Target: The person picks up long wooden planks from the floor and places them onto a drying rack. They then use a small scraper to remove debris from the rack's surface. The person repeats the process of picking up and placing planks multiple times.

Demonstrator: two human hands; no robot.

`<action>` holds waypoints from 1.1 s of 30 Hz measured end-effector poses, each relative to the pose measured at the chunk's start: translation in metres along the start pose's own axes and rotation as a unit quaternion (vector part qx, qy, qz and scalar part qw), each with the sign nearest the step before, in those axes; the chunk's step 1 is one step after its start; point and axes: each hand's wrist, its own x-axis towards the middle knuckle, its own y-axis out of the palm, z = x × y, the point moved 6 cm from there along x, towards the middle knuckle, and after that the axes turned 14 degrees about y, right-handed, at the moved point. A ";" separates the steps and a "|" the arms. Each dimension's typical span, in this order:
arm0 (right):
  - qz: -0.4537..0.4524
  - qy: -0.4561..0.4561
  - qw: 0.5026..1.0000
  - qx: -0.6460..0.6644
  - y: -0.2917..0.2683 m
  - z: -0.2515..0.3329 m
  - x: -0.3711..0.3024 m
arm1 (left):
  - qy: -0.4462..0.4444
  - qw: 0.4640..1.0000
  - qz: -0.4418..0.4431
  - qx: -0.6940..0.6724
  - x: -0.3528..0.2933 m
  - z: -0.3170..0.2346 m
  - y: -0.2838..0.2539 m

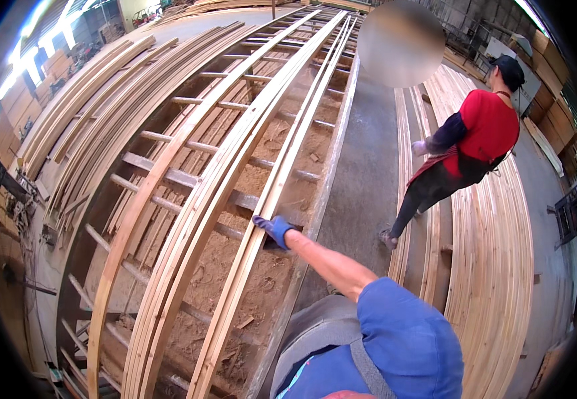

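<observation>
My right hand, in a blue work glove with darker fingers, reaches out from my blue sleeve. It grips the near edge of a pair of long, narrow wooden boards, its fingers lying over the top. The boards run lengthwise on a roller conveyor, from the bottom of the view toward the far end. A bundle of longer boards lies side by side just left of them, and farther left is a single board. My left hand is out of view.
Sawdust and scraps lie under the rollers. A metal rail edges the conveyor on my side. At right, a co-worker in a red shirt stands by a wide stack of boards. More stacked timber lies at left.
</observation>
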 end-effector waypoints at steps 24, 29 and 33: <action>-0.190 -0.440 0.877 -0.018 -0.049 -0.036 -0.076 | 0.133 0.941 -0.308 0.047 0.192 -0.202 0.008; -0.210 -0.290 0.931 0.066 -0.139 -0.204 -0.164 | 0.188 0.925 -0.318 0.089 0.193 -0.213 0.012; -0.419 0.070 0.902 -0.076 -0.210 -0.491 -0.253 | 0.184 0.927 -0.312 0.099 0.183 -0.220 0.007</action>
